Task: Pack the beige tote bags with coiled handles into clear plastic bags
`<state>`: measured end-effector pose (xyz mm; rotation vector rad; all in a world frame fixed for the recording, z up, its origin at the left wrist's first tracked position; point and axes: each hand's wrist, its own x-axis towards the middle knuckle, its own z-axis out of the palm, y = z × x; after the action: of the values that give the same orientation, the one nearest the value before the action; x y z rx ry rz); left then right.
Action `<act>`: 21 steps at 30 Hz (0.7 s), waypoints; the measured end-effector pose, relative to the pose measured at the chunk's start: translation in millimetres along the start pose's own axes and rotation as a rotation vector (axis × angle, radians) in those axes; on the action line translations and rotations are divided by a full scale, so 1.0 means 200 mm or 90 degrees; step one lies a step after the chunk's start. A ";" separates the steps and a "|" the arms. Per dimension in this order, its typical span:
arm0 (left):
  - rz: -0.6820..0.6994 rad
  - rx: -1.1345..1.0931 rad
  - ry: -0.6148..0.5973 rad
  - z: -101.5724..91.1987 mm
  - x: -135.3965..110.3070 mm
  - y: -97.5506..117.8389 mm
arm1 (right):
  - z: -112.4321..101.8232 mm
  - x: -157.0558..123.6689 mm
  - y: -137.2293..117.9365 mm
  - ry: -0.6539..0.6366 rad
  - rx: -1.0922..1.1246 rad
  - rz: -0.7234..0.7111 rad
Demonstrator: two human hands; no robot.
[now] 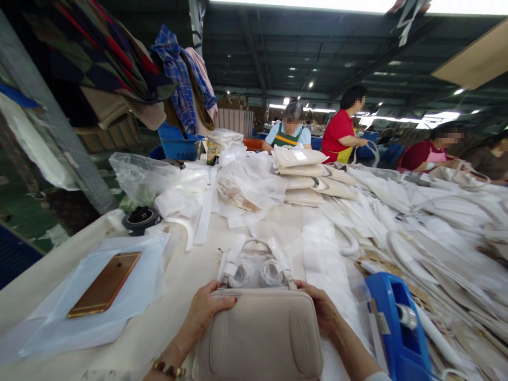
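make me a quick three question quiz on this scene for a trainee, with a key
1. True or false: both the left hand and the right hand touch the beige bag.
2. What lies directly under the gold phone? a) a wooden tray b) pale sheets c) a cardboard box
3. Fill in the colour: the tape dispenser to the right of the bag is ____.

Key: 1. True. 2. b. 3. Blue.
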<state>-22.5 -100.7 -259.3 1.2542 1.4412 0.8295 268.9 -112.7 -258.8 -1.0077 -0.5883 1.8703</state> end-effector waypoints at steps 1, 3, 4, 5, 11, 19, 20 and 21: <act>0.002 0.008 0.003 0.00 0.00 0.00 | 0.00 0.01 -0.01 -0.002 -0.009 0.003; 0.006 0.017 0.009 0.00 0.00 0.00 | -0.01 0.02 -0.02 -0.001 -0.029 0.010; 0.006 0.019 0.012 0.00 0.00 0.00 | -0.01 0.03 -0.02 0.003 -0.039 0.014; 0.006 0.018 0.014 0.00 0.00 0.00 | -0.01 0.03 -0.02 0.009 -0.049 0.018; 0.016 0.021 0.012 0.00 0.01 0.00 | 0.00 0.08 0.01 0.050 -0.069 0.003; 0.006 0.063 0.020 0.00 0.01 0.01 | 0.05 -0.02 -0.01 0.077 -0.036 -0.026; 0.005 0.074 0.022 0.00 0.01 0.02 | 0.06 -0.04 -0.01 0.070 -0.049 -0.035; 0.003 0.089 0.025 0.00 0.01 0.02 | 0.07 -0.06 -0.01 0.065 -0.078 -0.045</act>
<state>-20.5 -97.8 -256.0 1.3532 1.5505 0.7707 261.7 -121.8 -245.1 -1.1401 -0.6753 1.7270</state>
